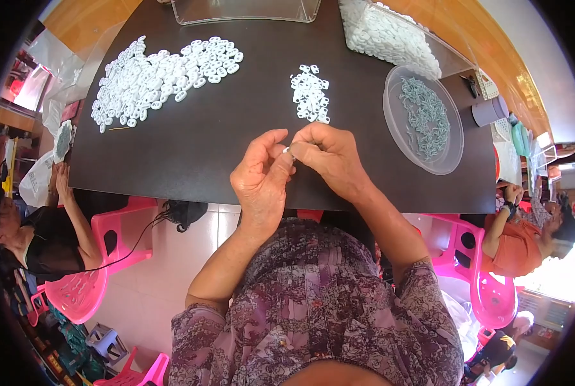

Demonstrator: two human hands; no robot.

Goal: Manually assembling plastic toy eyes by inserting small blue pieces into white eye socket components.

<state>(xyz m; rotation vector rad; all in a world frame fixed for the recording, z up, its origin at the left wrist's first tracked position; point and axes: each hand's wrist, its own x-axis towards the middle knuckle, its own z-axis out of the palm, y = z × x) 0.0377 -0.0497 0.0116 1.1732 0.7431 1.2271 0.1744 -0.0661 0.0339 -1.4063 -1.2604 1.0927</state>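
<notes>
Both hands meet over the near part of the dark table. Between finger and thumb, my left hand (264, 177) pinches a small white plastic piece (287, 150), mostly covered by the fingers. The fingertips of my right hand (331, 157) press together at the same piece; whether they also hold something tiny is hidden. Just beyond the hands lies a small pile of white plastic pieces (310, 95). A wide heap of white oval rings (152, 77) spreads over the far left. To the right, a round clear tray (392, 109) holds many small grey-green pieces (424, 116).
A clear bin (451, 58) full of white pieces lies at the far right, another clear container (246, 14) at the far edge. A grey-lilac cup (490, 112) stands right of the tray. People sit on pink chairs (82, 289) at both sides.
</notes>
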